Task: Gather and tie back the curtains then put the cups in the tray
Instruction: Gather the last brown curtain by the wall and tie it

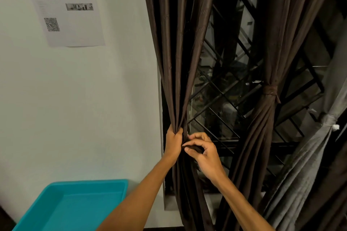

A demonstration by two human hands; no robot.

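1. Our left hand (173,143) grips the dark brown curtain (180,62) at the left edge of the window (225,58). The fingers curl tight round the gathered folds, so the cloth narrows to a bunch at our fist.
2. Our right hand (204,154) sits just right of that fist, touching it, in front of the window's lower left part. Its thumb and fingers pinch a dark strip of cloth (195,148) against the bunch. We cannot tell whether the strip is a separate tie or part of the curtain.
3. Above our hands the curtain fans out across the window's left side; below them it hangs past the sill.
4. A 2nd brown curtain (270,43) hangs before the window's middle, cinched by a brown band (269,90).
5. A grey curtain (309,155) hangs at the window's right side, bound with a pale tie (336,127).
6. The window shows a black diamond grille (223,93) over dark glass.
7. A teal tray (90,182) lies below and left of the window, against the white wall (93,99).
8. A printed sheet (69,5) with 1 QR code is stuck on the wall, up and left of the window.
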